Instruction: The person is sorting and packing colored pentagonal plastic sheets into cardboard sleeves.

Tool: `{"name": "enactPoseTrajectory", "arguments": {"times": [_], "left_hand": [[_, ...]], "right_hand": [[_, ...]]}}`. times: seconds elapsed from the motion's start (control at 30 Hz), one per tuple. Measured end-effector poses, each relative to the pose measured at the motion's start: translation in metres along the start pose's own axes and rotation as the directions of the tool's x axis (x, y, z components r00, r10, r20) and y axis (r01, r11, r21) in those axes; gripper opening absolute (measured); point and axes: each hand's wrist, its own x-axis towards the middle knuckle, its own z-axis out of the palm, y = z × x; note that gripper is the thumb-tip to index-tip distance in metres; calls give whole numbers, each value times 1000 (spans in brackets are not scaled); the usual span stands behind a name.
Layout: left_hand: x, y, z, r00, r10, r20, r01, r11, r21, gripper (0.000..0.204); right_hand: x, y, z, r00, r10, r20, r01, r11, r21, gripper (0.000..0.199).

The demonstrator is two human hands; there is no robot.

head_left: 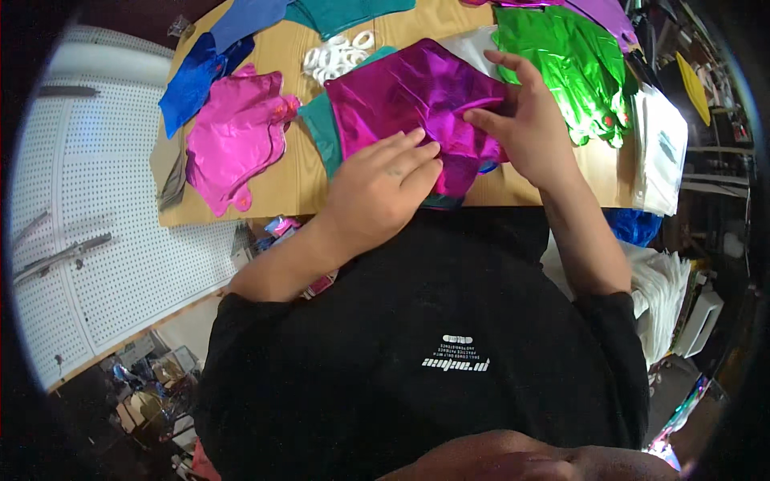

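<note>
A flat magenta foil balloon (385,92), uninflated and creased, lies on the table in front of me, over teal foil (319,128). My left hand (381,184) rests flat on its near left part, fingers stretched out and close together. At its right edge is my right hand (533,120), thumb and fingers spread apart. The right thumb touches or hovers just over the foil; I cannot tell which. Part of the balloon's right edge is hidden under that hand.
Pink foil balloons (233,132) and blue foil (192,88) lie on the left of the wooden table (309,172). White rings (337,58) sit behind the magenta one. Green foil balloons (561,60) lie at right, near white plastic bags (659,148). A pegboard (128,184) stands left.
</note>
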Motion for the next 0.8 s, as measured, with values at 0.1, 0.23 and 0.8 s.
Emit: {"name": "enactPoseTrajectory", "arguments": {"times": [0.1,0.23,0.8], "left_hand": [[-15,6,1,996,-66,59,67,998,-21,26],[-33,8,0,982,-142,127,145,989,-9,33],[-39,-6,-15,957,-247,152,257,965,-50,58]], "right_hand": [[-11,2,5,1000,-19,12,20,993,-113,67],[-17,4,17,998,-51,22,55,961,-269,69],[-31,34,19,877,-464,-121,278,699,-659,77]]}}
